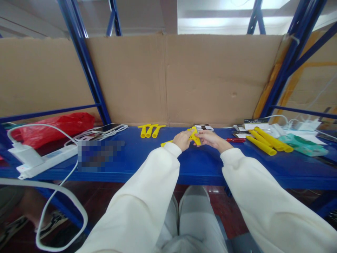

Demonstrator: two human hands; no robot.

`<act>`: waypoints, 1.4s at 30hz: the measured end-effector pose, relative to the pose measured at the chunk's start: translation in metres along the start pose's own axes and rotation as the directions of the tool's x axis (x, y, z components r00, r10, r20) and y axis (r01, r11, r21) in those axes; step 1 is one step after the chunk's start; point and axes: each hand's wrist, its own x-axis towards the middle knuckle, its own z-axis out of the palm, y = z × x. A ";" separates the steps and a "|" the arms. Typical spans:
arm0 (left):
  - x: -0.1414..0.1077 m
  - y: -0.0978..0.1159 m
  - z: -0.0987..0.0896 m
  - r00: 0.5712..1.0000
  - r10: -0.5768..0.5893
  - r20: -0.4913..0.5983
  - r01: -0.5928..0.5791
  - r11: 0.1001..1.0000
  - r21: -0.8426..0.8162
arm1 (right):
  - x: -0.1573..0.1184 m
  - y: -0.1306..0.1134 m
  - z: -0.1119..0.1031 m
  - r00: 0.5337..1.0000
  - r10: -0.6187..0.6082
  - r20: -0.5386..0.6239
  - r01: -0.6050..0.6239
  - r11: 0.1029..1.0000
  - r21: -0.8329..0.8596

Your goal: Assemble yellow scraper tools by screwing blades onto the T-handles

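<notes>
Both hands meet over the blue shelf (pixel 147 160) around a yellow T-shaped tool (pixel 196 140). My left hand (pixel 182 140) is closed around its middle, and the yellow handle end pokes out to the left. On the other side, the fingers of my right hand (pixel 210 138) pinch the head end, where a small greyish edge shows. Fingers partly cover the tool. Behind the hands lies a pile of small black-and-white strips or packets (pixel 202 127). A slim red tool (pixel 236 140) rests just right of my right hand.
Three yellow T-shaped tools (pixel 149 130) lie left of centre. Several yellow tubes (pixel 271 140) sit at right beside a green plastic bag (pixel 302 144). A white power strip (pixel 50 161), cables and a red bag (pixel 55 128) occupy the left. Cardboard (pixel 210 77) stands behind.
</notes>
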 end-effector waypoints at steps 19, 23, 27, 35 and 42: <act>-0.003 -0.001 -0.002 0.990 -0.044 0.135 0.025 0.991 0.134 | -0.003 -0.003 0.005 1.000 0.021 -0.003 -0.021 1.000 0.003; -0.002 -0.001 -0.005 0.988 -0.071 0.135 0.056 0.992 0.113 | -0.002 -0.003 0.004 1.000 0.020 -0.022 -0.020 1.000 -0.016; -0.002 -0.002 -0.007 0.987 -0.112 0.111 0.107 0.993 0.055 | -0.003 -0.005 0.004 1.000 0.002 -0.005 -0.002 1.000 -0.009; 0.000 -0.010 -0.008 0.982 -0.189 0.014 0.189 0.973 -0.131 | 0.008 -0.004 -0.022 0.951 -0.095 -0.295 0.124 0.989 0.081; 0.003 -0.020 -0.011 0.970 -0.229 -0.076 0.193 0.925 -0.328 | 0.021 0.012 -0.074 0.699 -0.307 -0.647 -0.092 0.858 -0.506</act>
